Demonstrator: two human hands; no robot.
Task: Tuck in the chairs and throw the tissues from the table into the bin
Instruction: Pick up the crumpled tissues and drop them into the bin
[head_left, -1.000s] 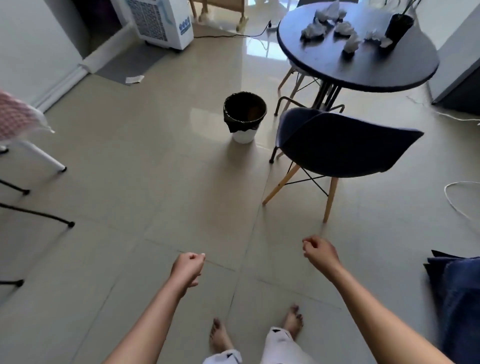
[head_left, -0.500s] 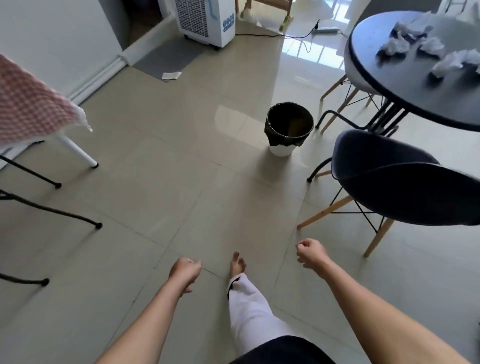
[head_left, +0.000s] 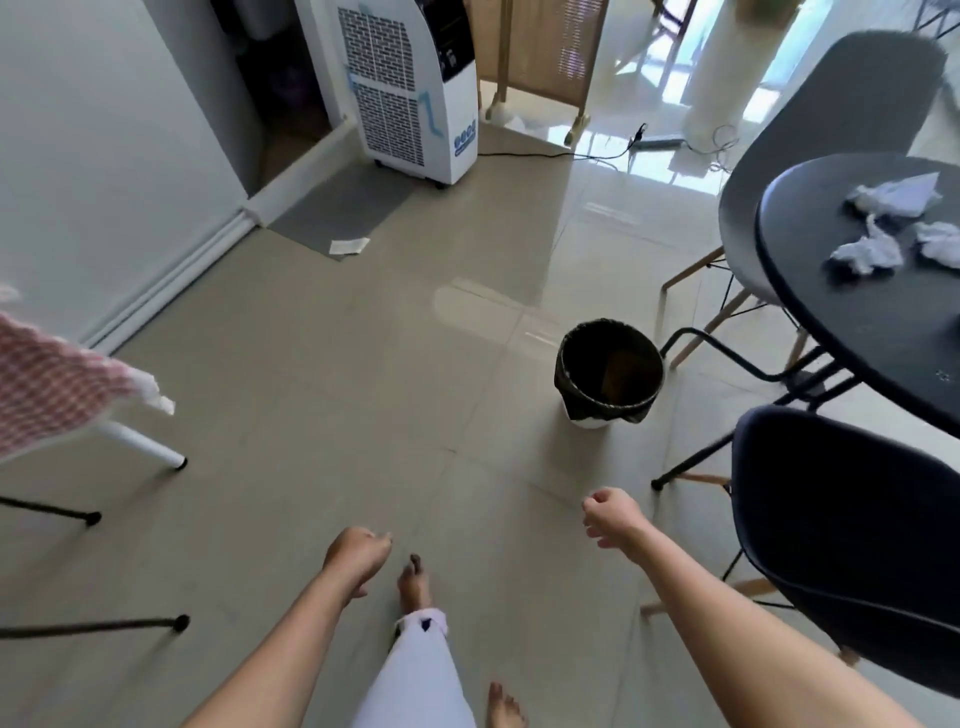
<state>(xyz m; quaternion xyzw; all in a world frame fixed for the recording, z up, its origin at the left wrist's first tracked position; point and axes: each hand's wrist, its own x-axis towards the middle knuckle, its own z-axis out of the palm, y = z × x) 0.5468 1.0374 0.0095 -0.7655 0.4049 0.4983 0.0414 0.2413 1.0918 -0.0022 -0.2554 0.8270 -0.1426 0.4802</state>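
Observation:
A round black table (head_left: 857, 322) stands at the right with crumpled white tissues (head_left: 867, 252) on it. A dark chair (head_left: 852, 525) stands at its near side, pulled out, and a second grey chair (head_left: 831, 119) sits behind the table. A small bin (head_left: 609, 379) with a black liner stands on the floor left of the table. My left hand (head_left: 358, 556) and my right hand (head_left: 613, 517) hang in loose fists over the floor, holding nothing. The right hand is just left of the near chair.
A white air cooler (head_left: 410, 88) stands by the back wall with a cable (head_left: 550, 154) across the floor. A paper scrap (head_left: 349, 246) lies near a grey mat. A pink cloth (head_left: 47, 384) on a white-legged frame and thin black legs (head_left: 93, 623) are at the left.
The view has swung left and moved forward. The bin, table and near chair have shifted right and come closer. Both hands stay in fists in front of me.

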